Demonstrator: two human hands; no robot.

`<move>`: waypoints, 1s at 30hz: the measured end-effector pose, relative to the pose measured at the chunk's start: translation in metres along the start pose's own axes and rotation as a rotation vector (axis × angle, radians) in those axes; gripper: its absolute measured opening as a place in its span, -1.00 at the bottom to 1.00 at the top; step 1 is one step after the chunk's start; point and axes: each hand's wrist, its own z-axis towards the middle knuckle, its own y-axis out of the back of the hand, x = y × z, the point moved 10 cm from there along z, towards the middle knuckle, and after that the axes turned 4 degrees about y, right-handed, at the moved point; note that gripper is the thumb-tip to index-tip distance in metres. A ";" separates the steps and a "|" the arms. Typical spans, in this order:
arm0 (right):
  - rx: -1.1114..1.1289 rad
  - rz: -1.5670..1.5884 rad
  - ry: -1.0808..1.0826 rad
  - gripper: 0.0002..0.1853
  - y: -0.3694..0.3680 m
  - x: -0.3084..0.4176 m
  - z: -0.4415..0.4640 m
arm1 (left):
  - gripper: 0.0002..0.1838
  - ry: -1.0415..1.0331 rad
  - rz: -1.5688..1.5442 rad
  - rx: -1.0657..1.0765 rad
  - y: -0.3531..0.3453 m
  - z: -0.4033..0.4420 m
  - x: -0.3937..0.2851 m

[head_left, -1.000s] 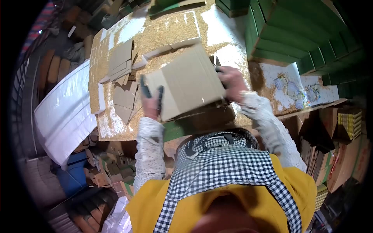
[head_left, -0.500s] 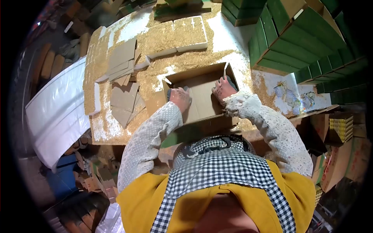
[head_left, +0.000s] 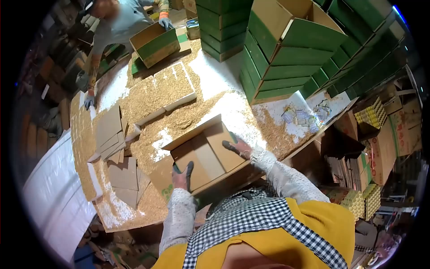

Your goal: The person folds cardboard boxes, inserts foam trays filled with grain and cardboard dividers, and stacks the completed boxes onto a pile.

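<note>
Gripped between our left hand (head_left: 181,180) and right hand (head_left: 242,149), the open carton (head_left: 209,162) stood mouth-up — opposite side walls clasped.

"What's covering your worktop (head_left: 226,105)?"

"Loose golden crumbs (head_left: 181,119), with white surface showing through in patches."

"And lying on it?"

"Flat cardboard sheets (head_left: 107,130) to my left, white-edged slabs (head_left: 168,87) further off, stacked green boxes (head_left: 280,74) to my right, small printed packets (head_left: 300,119) near them. An open carton (head_left: 206,154) is at my near edge."
</note>
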 end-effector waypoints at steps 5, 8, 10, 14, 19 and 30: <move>0.118 0.224 0.156 0.06 0.004 0.146 -0.019 | -0.54 -0.317 -0.044 0.021 0.041 0.011 -0.051; -0.102 0.283 0.528 -0.01 0.126 0.308 -0.028 | -0.51 -0.566 -0.013 0.146 -0.006 -0.030 -0.224; -0.117 0.352 0.687 -0.12 0.224 0.375 -0.025 | -0.49 -0.787 0.055 0.232 -0.063 -0.055 -0.339; -0.328 0.214 1.049 -0.24 0.404 0.474 -0.065 | -0.46 -1.239 0.263 0.266 -0.211 -0.087 -0.492; -0.527 0.030 1.210 -0.38 0.532 0.487 -0.079 | -0.27 -1.253 0.480 -0.083 -0.308 -0.077 -0.472; -0.323 0.348 0.799 -0.54 0.564 0.375 0.049 | -0.30 -1.087 0.182 0.146 -0.301 -0.054 -0.458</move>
